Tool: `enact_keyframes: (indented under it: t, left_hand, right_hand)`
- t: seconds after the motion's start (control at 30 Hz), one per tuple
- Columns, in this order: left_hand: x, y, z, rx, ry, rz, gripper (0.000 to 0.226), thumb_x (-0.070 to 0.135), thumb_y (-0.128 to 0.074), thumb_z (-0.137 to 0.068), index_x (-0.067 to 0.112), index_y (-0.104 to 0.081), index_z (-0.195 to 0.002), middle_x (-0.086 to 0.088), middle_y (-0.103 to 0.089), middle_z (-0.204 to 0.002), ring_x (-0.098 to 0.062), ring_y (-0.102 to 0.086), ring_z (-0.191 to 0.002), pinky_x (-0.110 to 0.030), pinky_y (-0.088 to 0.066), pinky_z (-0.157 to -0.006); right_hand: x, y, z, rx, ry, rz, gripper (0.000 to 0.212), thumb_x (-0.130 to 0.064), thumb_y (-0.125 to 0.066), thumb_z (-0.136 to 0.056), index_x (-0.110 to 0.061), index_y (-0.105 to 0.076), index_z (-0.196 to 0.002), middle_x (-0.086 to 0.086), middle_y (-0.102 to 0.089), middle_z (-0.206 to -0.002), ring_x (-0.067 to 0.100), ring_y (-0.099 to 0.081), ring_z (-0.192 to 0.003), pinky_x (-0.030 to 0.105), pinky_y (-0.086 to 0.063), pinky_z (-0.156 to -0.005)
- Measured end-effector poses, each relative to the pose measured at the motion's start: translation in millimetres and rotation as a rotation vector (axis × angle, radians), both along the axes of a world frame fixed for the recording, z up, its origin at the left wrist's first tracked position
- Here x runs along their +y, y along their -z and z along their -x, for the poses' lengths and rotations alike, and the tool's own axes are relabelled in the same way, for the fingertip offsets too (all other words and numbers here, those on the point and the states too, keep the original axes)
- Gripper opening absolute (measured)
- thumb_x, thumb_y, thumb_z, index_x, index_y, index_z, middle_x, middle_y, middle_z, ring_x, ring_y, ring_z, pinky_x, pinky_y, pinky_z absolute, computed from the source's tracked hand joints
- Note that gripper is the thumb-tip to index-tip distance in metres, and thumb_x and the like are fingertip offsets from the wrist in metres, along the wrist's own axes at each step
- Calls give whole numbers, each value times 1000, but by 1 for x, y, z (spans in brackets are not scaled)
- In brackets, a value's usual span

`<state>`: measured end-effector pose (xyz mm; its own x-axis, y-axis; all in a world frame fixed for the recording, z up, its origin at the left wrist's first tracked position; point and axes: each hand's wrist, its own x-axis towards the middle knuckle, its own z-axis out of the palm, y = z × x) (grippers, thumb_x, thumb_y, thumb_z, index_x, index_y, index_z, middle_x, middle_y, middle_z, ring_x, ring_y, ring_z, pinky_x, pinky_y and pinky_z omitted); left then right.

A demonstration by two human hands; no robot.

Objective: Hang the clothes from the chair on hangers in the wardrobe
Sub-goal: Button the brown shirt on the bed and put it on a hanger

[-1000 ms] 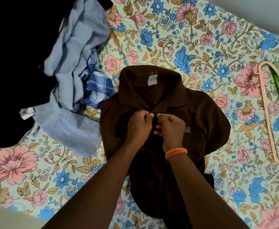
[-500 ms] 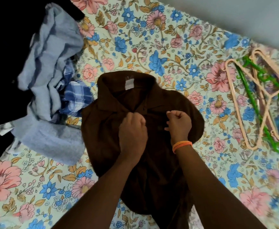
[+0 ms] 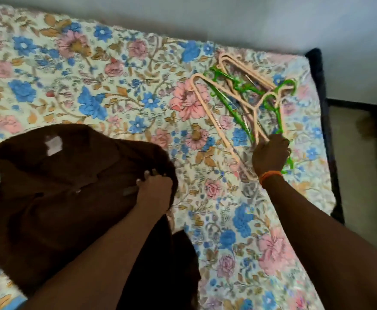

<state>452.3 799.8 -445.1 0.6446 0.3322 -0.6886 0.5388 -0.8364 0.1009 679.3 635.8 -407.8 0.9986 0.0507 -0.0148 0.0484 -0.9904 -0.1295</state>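
Hanger-fetching step, by the look of it. Brown collared shirt (image 3: 55,198) lying spread on the bed (image 3: 116,90), down at the near left side, collar toward the far edge with a pale tag showing inside the neck. Left hand (image 3: 155,190) curled over the shirt's right shoulder edge, fingers (image 3: 148,175) bunching the fabric, so gripping it and pinning it in place.

Right hand (image 3: 271,153), orange band on the wrist, reaching out to the pile of hangers (image 3: 245,101) near the far right corner of the bed. Peach and green ones tangled together, hooks pointing at the right edge. Fingers down on the near ends of the pile, touching a peach arm and a green one; can't tell whether actually closed round one yet or just landing on it, too blurry and the back of the hand covers the tips.

Task-wise, early going on this shirt: not on a hanger yet, no wardrobe or chair anywhere in view.

Next move, probably: pull exactly one hanger free. Tricky bit is the tangle, since the arms cross over each other, so likely to drag a second one along unless lifted by the near end and shaken loose. Then bring it back to the collar and feed one arm into the neck opening while the left hand holds the shoulder open.
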Motion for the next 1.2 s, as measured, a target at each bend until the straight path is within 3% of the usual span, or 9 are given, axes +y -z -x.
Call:
enact_keyframes:
  t: [0.23, 0.33, 0.47, 0.6, 0.7, 0.8, 0.97, 1.1, 1.2]
  left_hand:
    - [0, 2, -15, 141, 75, 19, 50, -5, -44, -96, 15, -48, -141, -22, -17, -161, -43, -14, -148, -58, -22, -117]
    - [-2, 5, -18, 126, 56, 3, 45, -6, -44, -96, 16, -52, -135, -22, -20, -159, -43, -16, -147, -58, -24, -116]
    - [-4, 0, -19, 139, 74, -10, 44, -6, -43, -97, 13, -51, -136, -24, -23, -158, -44, -17, -146, -58, -25, -116]
    - [-7, -4, -21, 152, 84, -13, 47, -6, -44, -97, 12, -49, -140, -25, -20, -159, -47, -14, -147, -60, -24, -117]
    - [-6, -7, -21, 147, 85, -6, 45, -5, -43, -98, 13, -48, -139, -24, -20, -159, -45, -15, -147, -58, -25, -117]
    - [-4, -6, -20, 145, 85, 10, 46, -5, -43, -98, 13, -48, -140, -24, -19, -160, -44, -14, -148, -58, -24, -117]
    - [-2, -7, -16, 154, 88, 43, 47, -7, -39, -98, 12, -48, -140, -24, -11, -162, -44, -6, -149, -58, -17, -119]
    - [3, -10, -9, 153, 81, 86, 53, -3, -39, -99, 10, -34, -150, -25, -7, -162, -45, -6, -149, -56, -17, -119]
    - [9, -14, 2, 76, 26, 134, 59, 8, -43, -100, 10, -22, -155, -23, -10, -162, -42, -9, -149, -52, -17, -119]
  right_hand:
    - [-40, 13, -54, 137, 159, 132, 50, -25, -59, -97, 2, -40, -134, 24, -44, -136, 46, -45, -125, 57, -38, -100]
    - [-44, 21, -66, 162, 168, 119, 49, -27, -65, -93, -1, -45, -130, 22, -49, -132, 44, -49, -123, 55, -39, -100]
    - [-56, 20, -77, 76, 234, -129, 22, -12, -68, -85, -6, -64, -106, 19, -64, -112, 38, -61, -107, 46, -46, -89]
    - [-72, -4, -91, 2, 197, -398, 15, -1, -81, -73, 8, -70, -78, 23, -68, -79, 29, -65, -75, 27, -40, -64]
    - [-76, -22, -102, 37, 296, -604, 16, 8, -80, -70, 13, -70, -81, 24, -67, -85, 11, -62, -61, 21, -47, -55]
    - [-75, -32, -101, 2, 352, -695, 16, 9, -78, -71, 3, -64, -70, 21, -65, -77, 26, -65, -70, 31, -53, -63]
    - [-67, -44, -88, -113, 323, -716, 30, 6, -79, -70, -10, -55, -61, 15, -63, -72, 21, -64, -65, 31, -54, -63]
    - [-50, -58, -57, -175, 267, -791, 18, -6, -83, -72, -7, -65, -74, 18, -68, -76, 21, -62, -61, 25, -54, -60]
    - [-32, -63, -17, -121, 320, -908, 21, -19, -86, -68, -23, -65, -67, 10, -66, -73, 22, -61, -68, 38, -57, -73]
